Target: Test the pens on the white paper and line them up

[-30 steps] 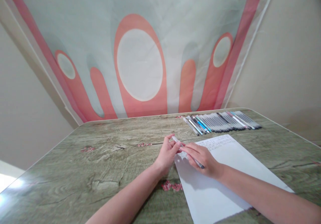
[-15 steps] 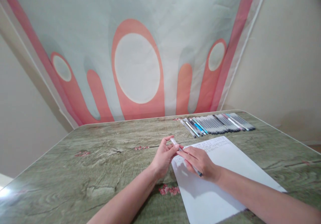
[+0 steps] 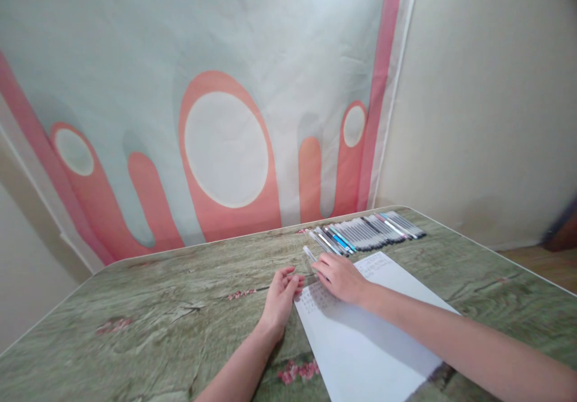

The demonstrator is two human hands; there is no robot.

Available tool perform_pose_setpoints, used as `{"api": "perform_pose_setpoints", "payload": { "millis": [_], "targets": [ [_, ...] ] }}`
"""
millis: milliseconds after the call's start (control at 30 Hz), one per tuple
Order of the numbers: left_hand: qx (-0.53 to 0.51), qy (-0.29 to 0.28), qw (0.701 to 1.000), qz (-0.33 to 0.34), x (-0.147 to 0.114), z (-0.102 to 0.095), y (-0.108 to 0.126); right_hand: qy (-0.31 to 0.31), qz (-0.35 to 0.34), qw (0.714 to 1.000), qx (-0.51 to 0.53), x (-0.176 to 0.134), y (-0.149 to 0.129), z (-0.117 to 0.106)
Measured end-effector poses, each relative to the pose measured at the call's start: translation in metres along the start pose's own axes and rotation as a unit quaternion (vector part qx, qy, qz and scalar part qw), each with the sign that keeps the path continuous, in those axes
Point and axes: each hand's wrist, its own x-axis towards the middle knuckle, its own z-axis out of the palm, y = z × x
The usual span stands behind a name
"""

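My right hand [image 3: 339, 277] is closed around a pen [image 3: 309, 253] whose pale, clear end sticks out toward the row of pens; the rest is partly hidden by my fingers. It hovers over or rests on the upper left of a white sheet of paper [image 3: 356, 342] with lines of handwriting across its top; I cannot tell whether it touches. Beside the sheet's left edge, my left hand [image 3: 280, 300] lies with loosely bent fingers apart and nothing in them.
A long row of pens [image 3: 367, 234], mostly clear with dark caps and a few blue, lies side by side along the table's far right edge. The wood-patterned table [image 3: 180, 336] has pink flower prints. Behind it hangs a patterned cloth [image 3: 288, 47] against the wall.
My left hand has let go of the pen and moved away from it. My right hand now holds the pen alone, nearer the pen row. The view has tilted up and turned right.
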Motion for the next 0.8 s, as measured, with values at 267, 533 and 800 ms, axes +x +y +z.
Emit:
{"api": "perform_pose_setpoints", "payload": {
  "millis": [267,533,800],
  "targets": [
    [0.031,-0.042,0.999,-0.012,0.000,-0.001,0.005,-0.017,0.051,0.996,-0.074,0.021,0.028,0.022],
    [0.022,-0.074,0.997,-0.028,0.002,-0.002,0.004,0.035,0.042,0.997,-0.054,-0.002,0.053,0.003],
    [0.001,-0.062,0.994,-0.086,0.003,-0.005,0.022,-0.008,0.379,0.918,-0.114,-0.040,0.189,-0.040]
  ]
}}
